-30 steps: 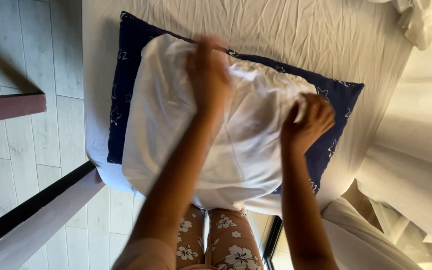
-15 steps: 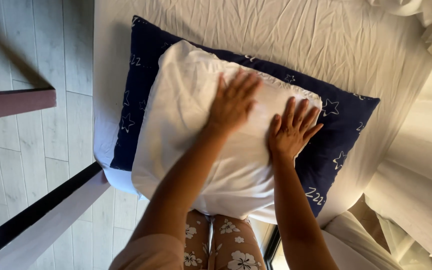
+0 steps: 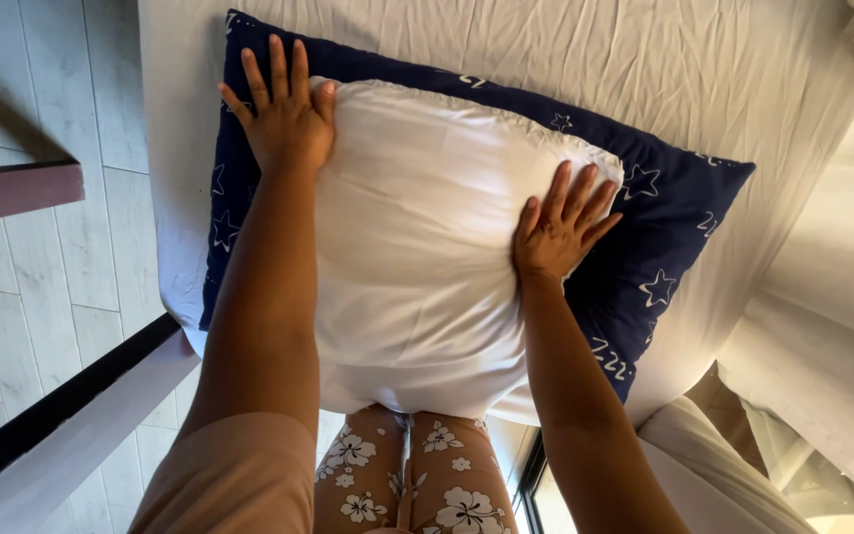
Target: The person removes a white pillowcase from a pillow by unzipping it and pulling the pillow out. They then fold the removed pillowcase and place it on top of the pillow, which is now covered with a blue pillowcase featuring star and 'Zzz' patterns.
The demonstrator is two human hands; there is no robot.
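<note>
A plump white pillow (image 3: 427, 247) lies on top of a dark blue pillow with white stars (image 3: 674, 218), both on a bed with a wrinkled white sheet (image 3: 546, 49). My left hand (image 3: 284, 114) lies flat, fingers spread, on the white pillow's far left corner, partly over the blue one. My right hand (image 3: 557, 227) presses flat on the white pillow's right edge, fingers apart. Neither hand grips anything.
Pale wooden floorboards (image 3: 42, 267) run along the left of the bed. A dark wooden ledge (image 3: 12, 188) juts in at the left, and a dark bar (image 3: 51, 405) crosses the lower left. Light curtain fabric (image 3: 822, 316) hangs at the right. My floral trousers (image 3: 407, 475) show below.
Both hands have slid apart across the white pillow: the left went to its far left corner, the right to its right edge. The pillow now lies flatter and squarer on the blue one.
</note>
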